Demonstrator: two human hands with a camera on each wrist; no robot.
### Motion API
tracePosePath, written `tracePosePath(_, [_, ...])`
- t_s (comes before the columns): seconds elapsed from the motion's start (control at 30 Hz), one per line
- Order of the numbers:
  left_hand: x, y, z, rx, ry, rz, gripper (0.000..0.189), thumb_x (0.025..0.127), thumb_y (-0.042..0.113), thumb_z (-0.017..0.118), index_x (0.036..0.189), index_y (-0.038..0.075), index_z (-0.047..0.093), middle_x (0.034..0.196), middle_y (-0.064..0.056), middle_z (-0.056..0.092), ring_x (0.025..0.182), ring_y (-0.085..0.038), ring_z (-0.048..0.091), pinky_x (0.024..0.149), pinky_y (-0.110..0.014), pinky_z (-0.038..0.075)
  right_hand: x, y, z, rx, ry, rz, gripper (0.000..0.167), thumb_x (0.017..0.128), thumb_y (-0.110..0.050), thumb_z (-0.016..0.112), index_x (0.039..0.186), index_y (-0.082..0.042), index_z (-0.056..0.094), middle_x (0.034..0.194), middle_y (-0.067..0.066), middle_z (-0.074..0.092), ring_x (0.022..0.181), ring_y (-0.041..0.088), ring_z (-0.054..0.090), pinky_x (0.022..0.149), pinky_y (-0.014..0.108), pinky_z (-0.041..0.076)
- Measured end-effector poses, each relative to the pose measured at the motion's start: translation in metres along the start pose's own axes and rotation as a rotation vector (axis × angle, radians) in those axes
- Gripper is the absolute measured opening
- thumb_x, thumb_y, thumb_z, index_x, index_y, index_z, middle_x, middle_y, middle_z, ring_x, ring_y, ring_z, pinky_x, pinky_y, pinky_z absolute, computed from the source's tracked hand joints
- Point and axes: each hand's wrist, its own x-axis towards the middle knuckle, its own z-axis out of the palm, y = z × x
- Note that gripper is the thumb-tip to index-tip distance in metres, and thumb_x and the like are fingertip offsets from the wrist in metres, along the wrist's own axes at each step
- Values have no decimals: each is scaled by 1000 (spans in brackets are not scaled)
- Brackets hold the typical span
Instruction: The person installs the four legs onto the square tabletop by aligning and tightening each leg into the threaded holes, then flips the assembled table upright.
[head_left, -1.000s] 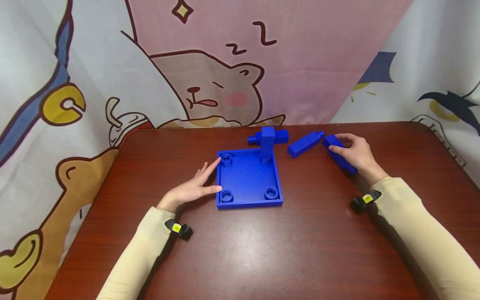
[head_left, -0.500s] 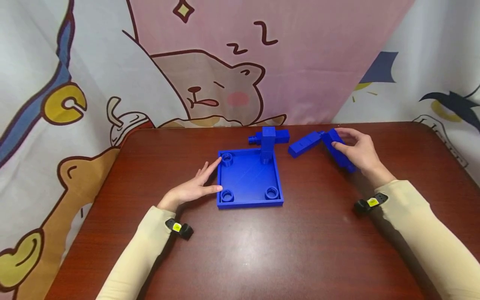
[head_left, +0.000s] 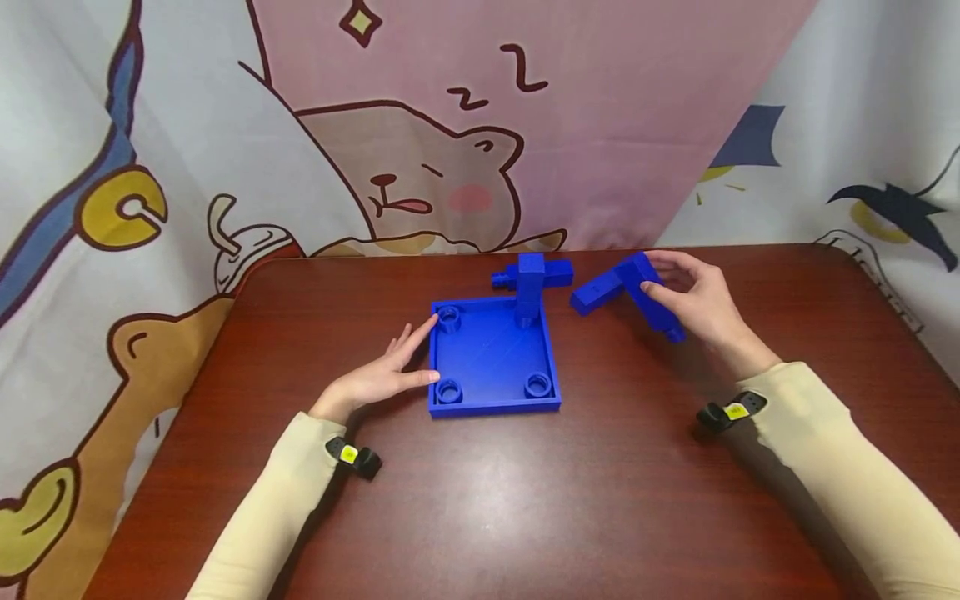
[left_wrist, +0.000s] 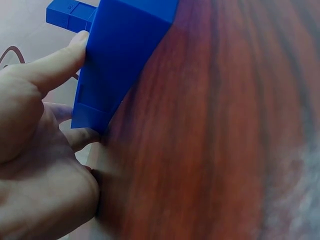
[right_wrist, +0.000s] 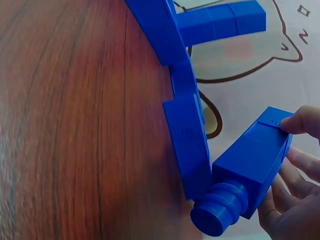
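Observation:
A blue square tray-like base (head_left: 491,354) lies on the table, with round sockets in three corners and a blue post (head_left: 530,283) upright at its back right corner. My left hand (head_left: 371,382) rests against the base's left side, thumb and fingers spread and fairly straight. In the left wrist view, the thumb (left_wrist: 67,57) touches the base's wall. My right hand (head_left: 708,308) pinches a second blue square post (right_wrist: 252,155) between thumb and fingers, tilted, its ringed round stub pointing down. Behind it, a third post (head_left: 597,289) lies on the table, partly covered in the head view.
Another blue post (head_left: 558,273) lies at the back behind the upright one. The brown wooden table (head_left: 480,500) ends at a patterned curtain (head_left: 600,125) along the back. Both wrists wear black straps with cameras.
My right hand has lifted its post off the table and moved it left, over the end of the post lying nearby. My left hand stays at the base.

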Motion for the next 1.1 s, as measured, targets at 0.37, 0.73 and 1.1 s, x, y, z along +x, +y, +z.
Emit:
tracePosePath(0.37, [0,2,-1,-18,-7,1,82,97,34,58,156,34,0,161,-5,-7,142,-31,-20,102,-72,-7,-6,-16,13,50,-55,-59,43,89,-8,70,130,-2,59,117,13,61,99,8,57,84,16,44])
tracePosePath(0.73, [0,2,-1,7,-7,-5,83,97,38,58,155,36,0,161,-5,-5,143,-29,-19,105,-68,-5,-8,-21,24,92,-115,-174,42,86,2,68,127,0,59,111,13,64,95,9,60,81,16,47])
tracePosePath(1.1, [-1,0,-1,0,-5,3,83,97,36,58,156,34,1,162,-3,-4,143,-27,-19,105,-68,-6,-15,-29,37,103,-199,-223,42,84,4,70,125,0,59,112,15,64,96,9,61,81,19,48])
